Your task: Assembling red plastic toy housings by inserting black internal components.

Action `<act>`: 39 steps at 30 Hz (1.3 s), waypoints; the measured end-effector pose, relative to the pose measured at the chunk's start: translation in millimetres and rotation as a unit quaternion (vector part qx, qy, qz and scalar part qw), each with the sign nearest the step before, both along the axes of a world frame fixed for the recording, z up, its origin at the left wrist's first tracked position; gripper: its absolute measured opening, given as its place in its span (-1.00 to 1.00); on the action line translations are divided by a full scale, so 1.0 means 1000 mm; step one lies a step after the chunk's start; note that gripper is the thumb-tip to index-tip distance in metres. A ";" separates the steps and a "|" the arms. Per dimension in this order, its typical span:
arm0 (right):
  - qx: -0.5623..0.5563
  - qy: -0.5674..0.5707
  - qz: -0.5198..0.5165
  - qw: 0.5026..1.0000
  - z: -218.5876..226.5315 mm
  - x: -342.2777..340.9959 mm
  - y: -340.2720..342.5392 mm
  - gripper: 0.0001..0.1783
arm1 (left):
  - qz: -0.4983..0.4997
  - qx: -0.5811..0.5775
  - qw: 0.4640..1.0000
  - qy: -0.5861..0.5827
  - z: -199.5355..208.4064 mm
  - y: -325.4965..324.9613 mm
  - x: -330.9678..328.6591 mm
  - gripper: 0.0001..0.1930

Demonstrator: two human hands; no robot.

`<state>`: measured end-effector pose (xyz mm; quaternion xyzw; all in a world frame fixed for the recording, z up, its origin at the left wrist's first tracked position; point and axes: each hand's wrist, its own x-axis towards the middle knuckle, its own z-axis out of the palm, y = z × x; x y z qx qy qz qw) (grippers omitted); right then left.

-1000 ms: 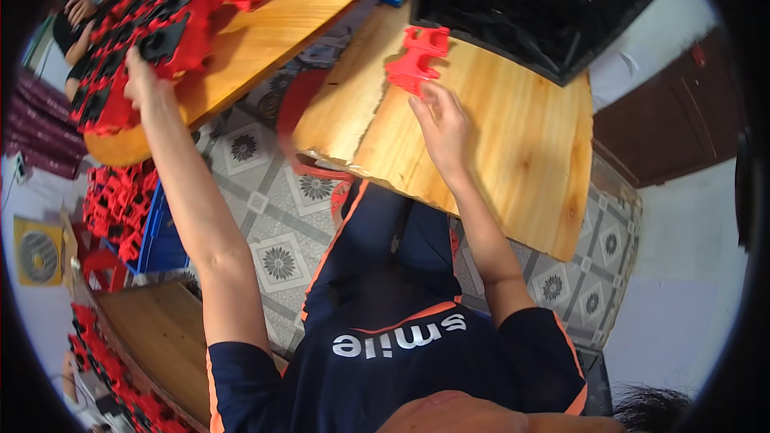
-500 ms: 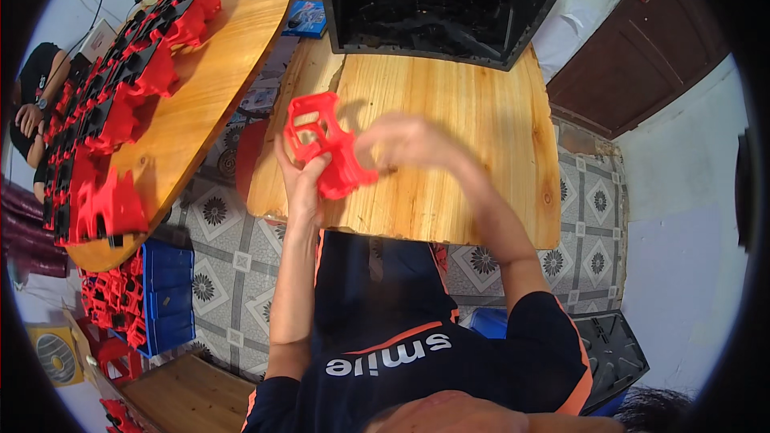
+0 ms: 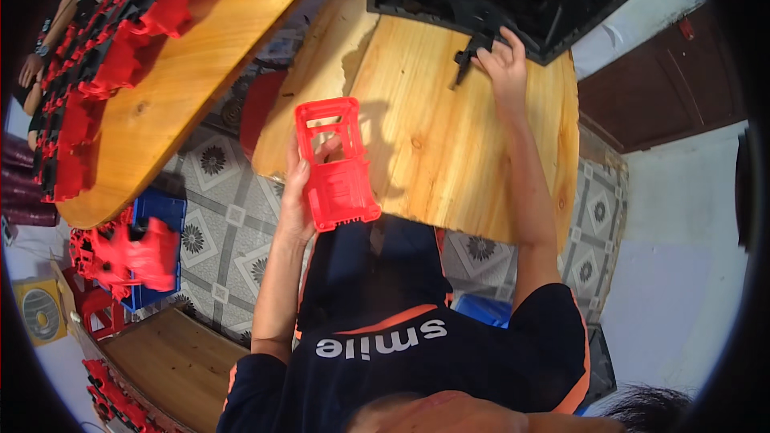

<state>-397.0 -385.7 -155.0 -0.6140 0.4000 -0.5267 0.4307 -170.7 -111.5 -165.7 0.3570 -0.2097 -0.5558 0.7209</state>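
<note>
My left hand (image 3: 297, 192) grips a red plastic housing (image 3: 343, 192) by its left side, above the near left part of the small wooden table. The housing has window-like openings at its far end, and some of my fingers show through one of them. Farther off to the right, my right hand (image 3: 507, 72) pinches a small black plastic part (image 3: 476, 46) with a thin arm pointing down. That part is just off the near rim of a large black bin (image 3: 433, 19); whether it touches the rim I cannot tell.
On the left, a long wooden table (image 3: 172, 112) carries rows of red-and-black assemblies (image 3: 112, 60). Below it stands a blue crate (image 3: 156, 207) of red parts, with a blurred red piece (image 3: 144, 256) over it. Another person's hand (image 3: 32, 70) shows at far left.
My right hand has moved away from the red housing to the black bin and now holds a black part. The housing has turned more upright toward me. A blurred red piece appears over the crate.
</note>
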 end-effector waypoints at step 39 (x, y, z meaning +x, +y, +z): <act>-0.242 0.310 0.107 0.913 0.037 0.055 0.244 -0.74 | 0.127 -0.076 0.987 0.070 -0.043 0.085 0.006 -0.04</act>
